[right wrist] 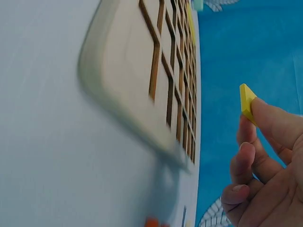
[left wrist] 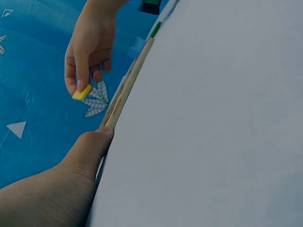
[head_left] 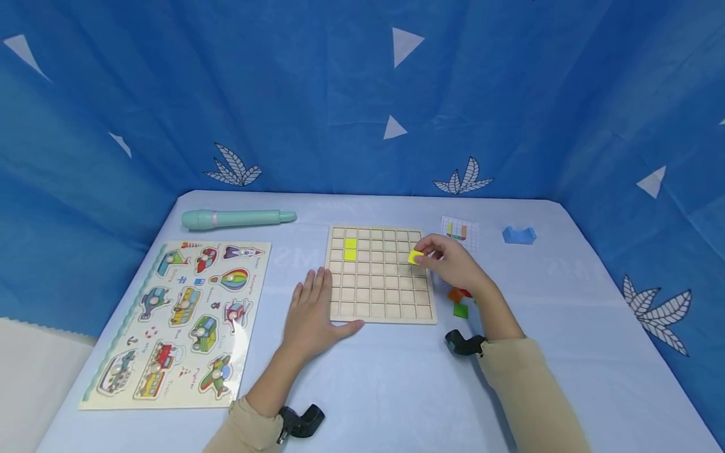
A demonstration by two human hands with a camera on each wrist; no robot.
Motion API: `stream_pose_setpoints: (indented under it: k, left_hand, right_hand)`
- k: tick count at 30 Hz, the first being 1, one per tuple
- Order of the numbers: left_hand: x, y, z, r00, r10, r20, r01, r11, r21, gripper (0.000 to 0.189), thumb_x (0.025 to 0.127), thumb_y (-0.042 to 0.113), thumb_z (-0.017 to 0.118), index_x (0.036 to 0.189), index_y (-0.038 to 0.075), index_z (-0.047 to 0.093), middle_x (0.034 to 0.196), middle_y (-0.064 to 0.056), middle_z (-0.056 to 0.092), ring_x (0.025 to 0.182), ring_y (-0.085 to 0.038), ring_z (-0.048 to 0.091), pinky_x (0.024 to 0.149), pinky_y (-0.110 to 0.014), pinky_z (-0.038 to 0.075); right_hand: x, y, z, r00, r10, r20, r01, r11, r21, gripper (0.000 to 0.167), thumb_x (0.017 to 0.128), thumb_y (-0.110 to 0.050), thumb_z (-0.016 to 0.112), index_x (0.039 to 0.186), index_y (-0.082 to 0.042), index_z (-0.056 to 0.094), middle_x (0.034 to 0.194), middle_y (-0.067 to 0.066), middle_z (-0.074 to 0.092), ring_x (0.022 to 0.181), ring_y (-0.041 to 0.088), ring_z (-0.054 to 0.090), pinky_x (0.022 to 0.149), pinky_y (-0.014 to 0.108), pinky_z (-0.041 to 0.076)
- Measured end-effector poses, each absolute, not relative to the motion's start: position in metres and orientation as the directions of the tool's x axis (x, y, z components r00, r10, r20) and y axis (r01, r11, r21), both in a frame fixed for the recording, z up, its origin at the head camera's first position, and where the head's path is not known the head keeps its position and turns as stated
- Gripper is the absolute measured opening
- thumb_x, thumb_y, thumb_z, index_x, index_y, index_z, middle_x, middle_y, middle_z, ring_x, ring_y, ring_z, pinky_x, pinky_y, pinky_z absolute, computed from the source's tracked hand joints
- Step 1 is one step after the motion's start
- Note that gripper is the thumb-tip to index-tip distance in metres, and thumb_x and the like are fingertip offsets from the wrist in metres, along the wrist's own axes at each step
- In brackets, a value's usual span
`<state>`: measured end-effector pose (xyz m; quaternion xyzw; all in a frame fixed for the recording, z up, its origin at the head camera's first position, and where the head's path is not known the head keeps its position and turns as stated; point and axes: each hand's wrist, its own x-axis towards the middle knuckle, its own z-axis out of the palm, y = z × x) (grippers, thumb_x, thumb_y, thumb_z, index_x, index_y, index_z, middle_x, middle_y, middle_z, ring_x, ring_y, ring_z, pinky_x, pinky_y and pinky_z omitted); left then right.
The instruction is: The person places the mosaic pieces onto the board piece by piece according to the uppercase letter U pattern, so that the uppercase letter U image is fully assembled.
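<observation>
A wooden grid board point(head_left: 378, 277) lies mid-table, with two yellow square tiles point(head_left: 350, 249) set one above the other near its upper left. My right hand point(head_left: 453, 261) pinches another yellow tile point(right wrist: 246, 103) between thumb and fingers, raised over the board's right side. Flat along the left edge of the board rests my left hand point(head_left: 311, 314), fingers straight and thumb point(left wrist: 97, 137) at the front corner. Green point(head_left: 460, 310) and orange point(head_left: 455, 295) tiles lie right of the board, beside a red one partly hidden by the right forearm.
A small printed pattern card point(head_left: 460, 233) lies behind the right hand, and a blue block point(head_left: 518, 235) stands farther right. On the left are a picture puzzle board point(head_left: 181, 321) and a green microphone-shaped object point(head_left: 238, 218). Blue cloth point(head_left: 340, 94) hangs behind the table.
</observation>
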<state>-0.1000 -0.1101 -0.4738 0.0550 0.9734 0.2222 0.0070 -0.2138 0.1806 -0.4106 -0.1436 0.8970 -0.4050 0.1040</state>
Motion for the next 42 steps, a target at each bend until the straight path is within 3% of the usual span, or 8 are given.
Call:
stream_pose_setpoints:
  k: [10,20,42]
  left_hand:
    - [-0.100,-0.109,-0.473,-0.995,0.104,-0.005,0.093,0.908,0.408,0.126,0.074,0.080,0.061,0.159,0.003,0.010,0.167,-0.014,0.010,0.156,-0.030,0.003,0.126,-0.051,0.007]
    - [-0.099,-0.110,-0.472,-0.994,0.106,0.010,0.101,0.909,0.405,0.125,0.075,0.080,0.061,0.158,0.002,0.012,0.167,-0.015,0.012,0.156,-0.031,0.005,0.126,-0.051,0.008]
    - [-0.101,-0.111,-0.477,-0.994,0.110,0.027,0.112,0.913,0.392,0.125,0.075,0.081,0.060,0.158,0.002,0.011,0.167,-0.014,0.012,0.156,-0.030,0.005,0.126,-0.051,0.009]
  right_hand:
    - [-0.220,0.117,-0.416,-0.911,-0.405,-0.078,-0.191,0.582,-0.790,0.013,0.095,-0.023,0.068,0.107,-0.018,0.066,0.099,0.003,0.064,0.083,0.023,0.055,0.073,0.033,0.048]
    - [-0.219,0.070,-0.430,-0.901,-0.424,-0.091,-0.224,0.636,-0.739,0.010,0.094,-0.021,0.069,0.102,-0.018,0.066,0.093,-0.001,0.064,0.084,0.017,0.059,0.073,0.030,0.050]
    - [-0.214,0.046,-0.430,-0.900,-0.429,-0.069,-0.293,0.716,-0.634,0.007,0.093,-0.018,0.069,0.100,-0.017,0.068,0.094,-0.003,0.062,0.087,0.015,0.057,0.079,0.030,0.050]
